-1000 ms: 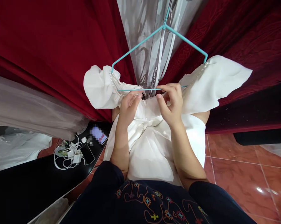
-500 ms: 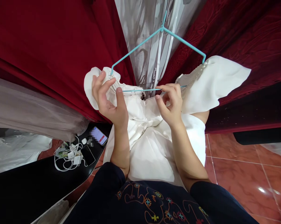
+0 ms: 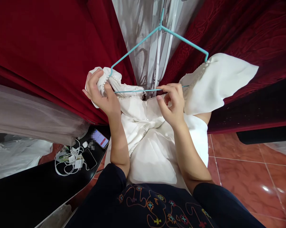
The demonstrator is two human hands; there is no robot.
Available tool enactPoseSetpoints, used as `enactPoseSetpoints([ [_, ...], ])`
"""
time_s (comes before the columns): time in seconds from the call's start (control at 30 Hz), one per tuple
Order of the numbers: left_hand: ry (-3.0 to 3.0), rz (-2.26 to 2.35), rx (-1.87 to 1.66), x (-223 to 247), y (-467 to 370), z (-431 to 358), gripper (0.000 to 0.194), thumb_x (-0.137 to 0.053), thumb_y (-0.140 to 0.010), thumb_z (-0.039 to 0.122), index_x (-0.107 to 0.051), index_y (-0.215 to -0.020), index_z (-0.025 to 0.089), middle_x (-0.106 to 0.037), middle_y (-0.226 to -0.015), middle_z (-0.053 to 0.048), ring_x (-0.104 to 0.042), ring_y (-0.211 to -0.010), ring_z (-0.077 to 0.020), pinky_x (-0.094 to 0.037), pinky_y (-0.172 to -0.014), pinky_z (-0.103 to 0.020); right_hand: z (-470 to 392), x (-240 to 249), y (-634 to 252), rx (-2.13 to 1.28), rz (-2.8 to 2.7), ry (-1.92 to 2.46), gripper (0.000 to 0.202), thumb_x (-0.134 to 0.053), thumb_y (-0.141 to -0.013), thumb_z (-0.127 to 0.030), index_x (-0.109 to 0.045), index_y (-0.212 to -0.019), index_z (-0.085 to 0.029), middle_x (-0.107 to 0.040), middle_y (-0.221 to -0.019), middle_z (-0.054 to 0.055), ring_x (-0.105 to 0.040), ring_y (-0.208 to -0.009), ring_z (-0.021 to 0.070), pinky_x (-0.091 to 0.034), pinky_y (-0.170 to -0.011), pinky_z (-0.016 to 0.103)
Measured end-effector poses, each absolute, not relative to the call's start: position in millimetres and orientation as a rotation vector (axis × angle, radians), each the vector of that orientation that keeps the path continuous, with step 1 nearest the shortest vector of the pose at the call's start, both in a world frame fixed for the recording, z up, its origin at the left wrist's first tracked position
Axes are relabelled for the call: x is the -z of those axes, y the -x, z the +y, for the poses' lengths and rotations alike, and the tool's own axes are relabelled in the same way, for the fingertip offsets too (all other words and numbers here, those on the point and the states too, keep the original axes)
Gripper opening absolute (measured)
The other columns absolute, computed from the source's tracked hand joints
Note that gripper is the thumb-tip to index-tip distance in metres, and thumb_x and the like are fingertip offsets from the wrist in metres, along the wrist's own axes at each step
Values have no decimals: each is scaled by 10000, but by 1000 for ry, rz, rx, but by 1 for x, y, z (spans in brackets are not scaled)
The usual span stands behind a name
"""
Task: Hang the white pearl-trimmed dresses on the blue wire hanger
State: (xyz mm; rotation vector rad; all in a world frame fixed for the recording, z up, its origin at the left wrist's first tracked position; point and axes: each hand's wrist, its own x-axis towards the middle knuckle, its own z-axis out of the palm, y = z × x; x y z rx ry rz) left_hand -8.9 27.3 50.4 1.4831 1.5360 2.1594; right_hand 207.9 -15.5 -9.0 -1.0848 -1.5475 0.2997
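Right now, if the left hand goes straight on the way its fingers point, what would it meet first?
Probably the white sleeve, which the left hand seems to touch; past it appears the red curtain, though the depth is unclear.

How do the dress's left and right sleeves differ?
The left sleeve looks bunched and rounded; the right sleeve spreads out to a point. The left hand partly hides the left sleeve, while the right sleeve is mostly uncovered. Both are white and pearl-beaded.

White dress (image 3: pixel 152 155), pearl-edged and creased, is fitted on turquoise hanger (image 3: pixel 160 28); hook (image 3: pixel 162 16) at 12 o'clock, sleeves (image 3: pixel 220 84) at 10 and 2.
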Motion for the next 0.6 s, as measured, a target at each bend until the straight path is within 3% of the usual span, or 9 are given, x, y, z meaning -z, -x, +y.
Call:
enactPoseSetpoints([
  [0.1, -1538, 1406, -2095, -53, 15, 26, 217, -543, -1007, 160, -698, -1139, 234, -735, -1265, -29, -565, -1504, -254, -368, -1334, -480, -15, 10, -209, -310, -1534, 1081, 355, -552, -1068, -519, -695, -1272, -266, -613, -1155, 96, -647, -962, 192, -524, -642, 333],
  [0.23, -1462, 1361, -2108, -60, 16, 28, 237, -480, -1039, 138, -706, -1064, 206, -730, -1139, -34, -669, -1300, -225, -480, -1197, -402, -14, 11, -213, -297, -1526, 1114, 362, -550, -1063, -532, -698, -1250, -259, -623, -1155, 92, -644, -943, 180, -523, -635, 328],
  [0.4, -1211, 1385, -2169, -52, 35, 49, 209, -475, -1072, 195, -679, -1035, 216, -717, -1103, -15, -640, -1334, -237, -511, -1131, -387, -14, 11, -218, -279, -1521, 1123, 356, -560, -1059, -525, -706, -1246, -260, -626, -1154, 108, -637, -939, 193, -509, -627, 333],
  [0.6, -929, 1368, -2224, -19, 77, 66, 243, -367, -1089, 165, -589, -1088, 265, -713, -1005, 21, -689, -1091, -186, -551, -1038, -370, -15, 10, -213, -266, -1520, 1084, 333, -554, -1077, -508, -712, -1233, -259, -633, -1143, 96, -664, -982, 198, -516, -655, 329],
])
